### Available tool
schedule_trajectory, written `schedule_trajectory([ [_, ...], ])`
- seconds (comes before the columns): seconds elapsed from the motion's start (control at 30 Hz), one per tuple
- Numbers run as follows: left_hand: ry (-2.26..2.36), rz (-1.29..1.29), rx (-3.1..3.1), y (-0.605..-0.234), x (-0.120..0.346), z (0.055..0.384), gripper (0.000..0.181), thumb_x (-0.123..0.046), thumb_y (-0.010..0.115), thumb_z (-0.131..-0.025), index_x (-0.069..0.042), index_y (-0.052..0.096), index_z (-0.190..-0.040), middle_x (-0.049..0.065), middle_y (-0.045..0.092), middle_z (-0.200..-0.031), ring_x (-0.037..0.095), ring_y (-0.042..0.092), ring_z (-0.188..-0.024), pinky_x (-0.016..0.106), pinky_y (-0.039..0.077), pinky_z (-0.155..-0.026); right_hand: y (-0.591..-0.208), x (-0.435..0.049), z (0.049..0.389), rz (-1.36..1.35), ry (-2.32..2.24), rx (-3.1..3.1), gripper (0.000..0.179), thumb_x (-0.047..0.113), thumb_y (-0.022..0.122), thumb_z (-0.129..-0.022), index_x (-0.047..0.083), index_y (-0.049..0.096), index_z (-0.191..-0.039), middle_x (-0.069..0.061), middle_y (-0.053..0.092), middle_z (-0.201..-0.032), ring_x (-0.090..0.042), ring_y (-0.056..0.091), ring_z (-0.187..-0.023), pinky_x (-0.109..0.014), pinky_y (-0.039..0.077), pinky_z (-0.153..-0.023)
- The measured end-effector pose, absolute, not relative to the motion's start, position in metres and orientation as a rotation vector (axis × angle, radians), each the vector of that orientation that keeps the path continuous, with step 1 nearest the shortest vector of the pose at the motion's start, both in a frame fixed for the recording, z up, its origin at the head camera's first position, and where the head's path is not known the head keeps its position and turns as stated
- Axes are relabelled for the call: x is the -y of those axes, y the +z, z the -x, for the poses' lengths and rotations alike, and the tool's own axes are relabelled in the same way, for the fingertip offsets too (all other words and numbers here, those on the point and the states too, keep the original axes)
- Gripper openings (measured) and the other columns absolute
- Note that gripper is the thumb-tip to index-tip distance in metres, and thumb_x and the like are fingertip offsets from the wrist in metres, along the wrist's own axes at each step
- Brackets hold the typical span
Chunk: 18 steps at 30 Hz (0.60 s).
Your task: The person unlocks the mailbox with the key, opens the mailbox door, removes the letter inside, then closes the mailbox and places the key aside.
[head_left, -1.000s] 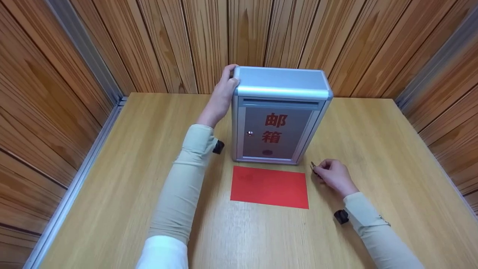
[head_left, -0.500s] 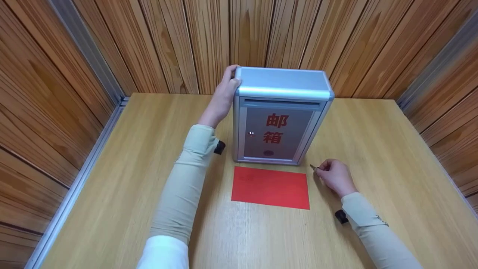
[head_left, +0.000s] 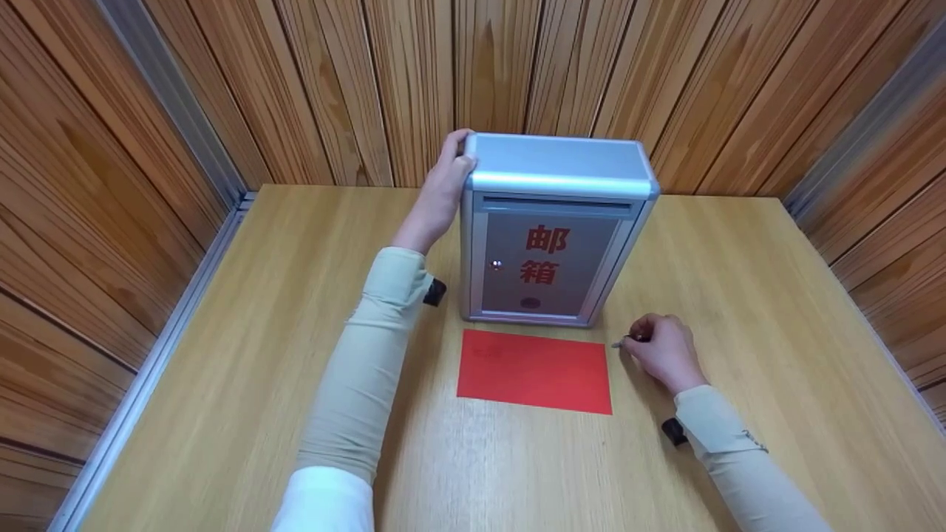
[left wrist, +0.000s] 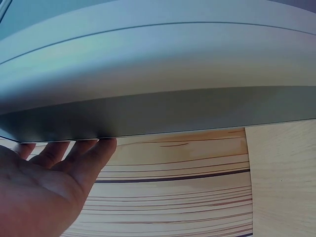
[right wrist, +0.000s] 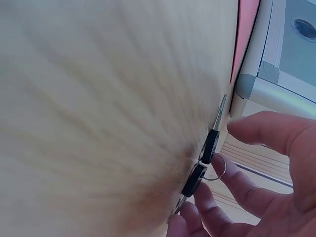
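Observation:
A silver metal mailbox (head_left: 510,295) with red characters on its door stands upright on the table. My left hand (head_left: 436,196) grips its upper left edge; in the left wrist view, fingertips (left wrist: 106,145) reach the back edge, and the thumb is out of sight. Near the mailbox's lower right corner, my right hand (head_left: 661,353) holds two black-headed keys (right wrist: 210,146) joined by a thin ring (right wrist: 224,170). One key points away from the fingers, low over the table. Flat before the mailbox lies a red paper or envelope (head_left: 533,372), just left of the key tip.
A slot (head_left: 558,205) runs below the mailbox's top, and a small round lock (head_left: 496,264) sits at the door's left side. Wood-panelled walls (head_left: 332,89) rise behind and on both sides of the wooden table (head_left: 295,332).
The key in my right hand has turned: its tip pointed up and left before, and now points left, lower down. My left hand and the mailbox stay put.

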<state>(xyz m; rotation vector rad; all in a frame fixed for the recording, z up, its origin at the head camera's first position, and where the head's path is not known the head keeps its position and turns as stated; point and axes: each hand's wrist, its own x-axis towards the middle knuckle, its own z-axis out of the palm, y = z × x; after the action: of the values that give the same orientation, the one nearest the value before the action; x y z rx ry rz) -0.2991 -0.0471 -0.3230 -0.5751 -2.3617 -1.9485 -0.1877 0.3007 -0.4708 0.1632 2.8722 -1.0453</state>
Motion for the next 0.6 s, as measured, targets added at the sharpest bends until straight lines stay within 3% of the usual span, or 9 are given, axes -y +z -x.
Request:
schedule_trajectory([
  [0.23,-1.958,0.568,2.389,-0.317,0.046,0.294,0.052,-0.037,0.031,-0.097,-0.022,0.024,-0.146,0.008,0.034,-0.145,0.020,0.034,-0.129,0.040,0.029,-0.103,-0.468,-0.303,0.187,-0.175,-1.079,-2.826,0.034,0.019,0.070,-0.085,-0.003,0.058,-0.109,-0.018,0.052,-0.105,-0.029,0.046,-0.092,-0.037,0.043,-0.076],
  [0.43,-1.957,0.582,2.406,-0.299,0.046,0.273,0.052,-0.031,0.027,-0.099,-0.015,0.022,-0.148,0.011,0.031,-0.147,0.022,0.031,-0.133,0.040,0.027,-0.105,-0.461,-0.297,0.180,-0.143,-1.077,-2.866,0.038,0.024,0.061,-0.089,-0.006,0.057,-0.113,-0.022,0.051,-0.111,-0.032,0.049,-0.096,-0.041,0.044,-0.080],
  [0.6,-2.022,0.595,2.381,-0.304,0.049,0.276,0.057,-0.038,0.026,-0.100,-0.019,0.013,-0.152,0.009,0.017,-0.155,0.023,0.019,-0.140,0.044,0.023,-0.108,-0.452,-0.283,0.169,-0.029,-1.043,-2.964,0.043,0.026,0.057,-0.092,-0.007,0.056,-0.120,-0.027,0.047,-0.123,-0.038,0.051,-0.104,-0.052,0.042,-0.090],
])
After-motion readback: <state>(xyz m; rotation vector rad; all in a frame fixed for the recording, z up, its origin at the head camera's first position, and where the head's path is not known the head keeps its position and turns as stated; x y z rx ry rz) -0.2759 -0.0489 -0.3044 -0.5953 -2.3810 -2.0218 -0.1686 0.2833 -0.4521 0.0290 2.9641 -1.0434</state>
